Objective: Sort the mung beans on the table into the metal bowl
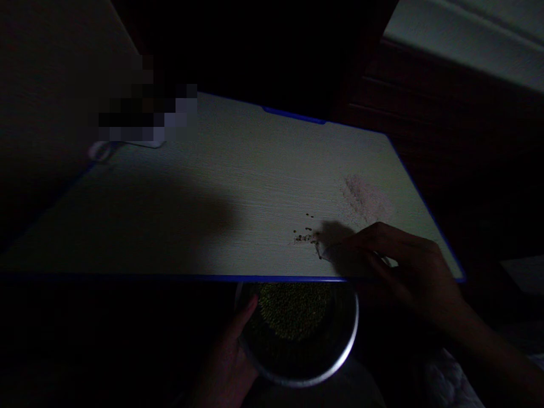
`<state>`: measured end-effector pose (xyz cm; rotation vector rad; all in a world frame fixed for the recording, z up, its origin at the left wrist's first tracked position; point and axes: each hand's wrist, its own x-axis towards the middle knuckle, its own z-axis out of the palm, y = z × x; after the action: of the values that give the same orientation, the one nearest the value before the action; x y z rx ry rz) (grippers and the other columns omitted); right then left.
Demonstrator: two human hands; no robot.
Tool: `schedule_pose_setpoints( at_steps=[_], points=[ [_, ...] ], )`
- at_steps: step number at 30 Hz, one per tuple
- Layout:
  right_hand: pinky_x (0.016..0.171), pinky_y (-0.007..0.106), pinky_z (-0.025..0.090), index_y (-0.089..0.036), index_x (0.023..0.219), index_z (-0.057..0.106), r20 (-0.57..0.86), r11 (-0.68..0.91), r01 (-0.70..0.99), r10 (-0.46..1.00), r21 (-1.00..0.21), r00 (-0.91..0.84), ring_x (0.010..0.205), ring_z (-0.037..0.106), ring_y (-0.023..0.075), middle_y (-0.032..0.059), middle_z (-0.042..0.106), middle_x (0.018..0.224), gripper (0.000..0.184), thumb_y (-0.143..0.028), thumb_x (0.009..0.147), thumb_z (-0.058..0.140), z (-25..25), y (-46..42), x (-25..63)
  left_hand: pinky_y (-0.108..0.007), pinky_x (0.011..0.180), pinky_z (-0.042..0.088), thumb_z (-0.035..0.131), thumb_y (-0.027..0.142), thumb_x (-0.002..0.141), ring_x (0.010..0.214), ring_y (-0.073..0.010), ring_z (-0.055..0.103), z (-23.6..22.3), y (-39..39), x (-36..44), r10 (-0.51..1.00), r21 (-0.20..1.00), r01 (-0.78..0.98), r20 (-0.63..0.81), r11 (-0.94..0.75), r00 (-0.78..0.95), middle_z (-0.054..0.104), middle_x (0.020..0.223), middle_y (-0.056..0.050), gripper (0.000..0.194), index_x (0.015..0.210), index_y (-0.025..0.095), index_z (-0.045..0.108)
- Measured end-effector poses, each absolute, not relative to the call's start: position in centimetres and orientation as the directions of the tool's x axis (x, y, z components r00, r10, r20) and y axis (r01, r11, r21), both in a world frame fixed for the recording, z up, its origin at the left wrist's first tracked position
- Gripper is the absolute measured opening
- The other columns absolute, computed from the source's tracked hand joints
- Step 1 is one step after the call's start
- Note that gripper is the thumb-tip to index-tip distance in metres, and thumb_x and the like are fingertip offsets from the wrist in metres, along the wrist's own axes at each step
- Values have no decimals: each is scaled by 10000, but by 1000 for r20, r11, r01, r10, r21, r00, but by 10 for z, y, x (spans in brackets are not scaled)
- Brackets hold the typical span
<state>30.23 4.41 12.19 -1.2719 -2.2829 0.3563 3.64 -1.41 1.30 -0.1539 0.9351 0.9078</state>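
My left hand (233, 351) grips the side of a round metal bowl (340, 362), its thumb over the rim. Small green beans (295, 309) lie inside the bowl, which sits just below the near edge of the table (255, 170). Over the tabletop, my right hand (408, 266) is closed with its fingertips pinched low near the surface. A faint, thin edge shows at the fingertips, too dark to name. Just left of them lies a little scatter of dark bits (304, 238). Beyond the hand is a spread-out pile of pale pinkish grains (368, 198).
Blue trim (170, 277) runs along the pale tabletop's edges. At its far left corner lies a white object (147, 141) with a loop, partly pixelated. A dark panel rises behind the table. Patterned cloth (450, 377) shows at the lower right. The light is dim.
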Motion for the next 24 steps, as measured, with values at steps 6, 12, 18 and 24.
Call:
schedule_pose_setpoints(
  at_steps=[6, 12, 18, 24],
  points=[
    [733, 274, 604, -206, 1138, 722, 293, 531, 707, 848, -467, -442, 900, 745, 166, 79, 762, 1008, 230, -92, 1010, 568, 123, 44, 302, -441, 1215, 427, 720, 223, 938, 1361, -281, 654, 28, -10, 37, 533, 236, -730, -821, 641, 203, 889, 1025, -20, 183, 837, 290, 858],
    [694, 273, 585, -176, 1158, 733, 262, 580, 636, 809, -510, -527, 866, 707, 168, 89, 741, 957, 259, -80, 1003, 550, 120, 41, 298, -471, 1166, 491, 736, 161, 908, 1287, -294, 710, 27, -8, 38, 525, 255, -737, -836, 626, 157, 890, 1004, -16, 196, 791, 277, 842],
    [698, 286, 590, -188, 1141, 716, 330, 610, 623, 791, -490, -515, 874, 725, 173, 82, 766, 972, 232, -82, 1002, 564, 121, 37, 303, -462, 1180, 473, 813, 329, 874, 1393, -323, 624, 20, -11, 38, 611, 277, -727, -754, 628, 241, 874, 1118, -35, 55, 885, 304, 861],
    [690, 297, 616, -253, 1054, 734, 342, 406, 823, 898, -397, -278, 848, 773, 183, 48, 791, 963, 184, -146, 1006, 591, 122, 25, 339, -438, 1171, 485, 841, 366, 849, 1347, -334, 661, 22, -9, 36, 605, 262, -721, -751, 641, 264, 882, 1062, -23, 108, 932, 303, 872]
  ],
)
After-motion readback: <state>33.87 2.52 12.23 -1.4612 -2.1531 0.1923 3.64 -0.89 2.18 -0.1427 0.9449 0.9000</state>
